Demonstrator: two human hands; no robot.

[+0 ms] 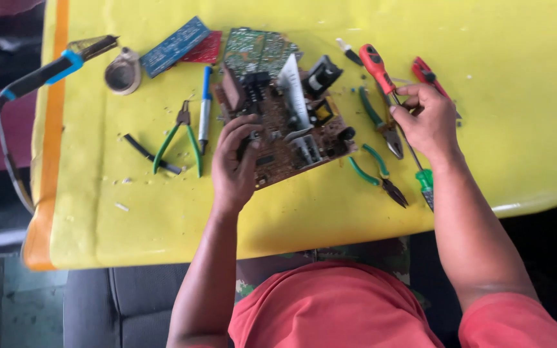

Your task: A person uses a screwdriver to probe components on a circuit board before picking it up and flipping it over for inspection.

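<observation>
A brown circuit board [291, 122] crowded with components lies on the yellow table [498, 84]. My left hand [233, 164] rests on the board's near left corner, fingers bent over it. My right hand [428, 121] lies to the right of the board among tools, its fingers curled on the shaft of an orange-handled screwdriver [377, 67]. Green-handled pliers [380, 122] lie under that hand. A second green-handled pair [376, 174] sits nearer me.
Green-handled cutters [178, 136] and a blue pen [205, 106] lie left of the board. A soldering iron [46, 74], a round tin [123, 73], blue [174, 45], red [204, 49] and green [257, 48] boards are at the back. A green screwdriver [425, 182] lies at the right.
</observation>
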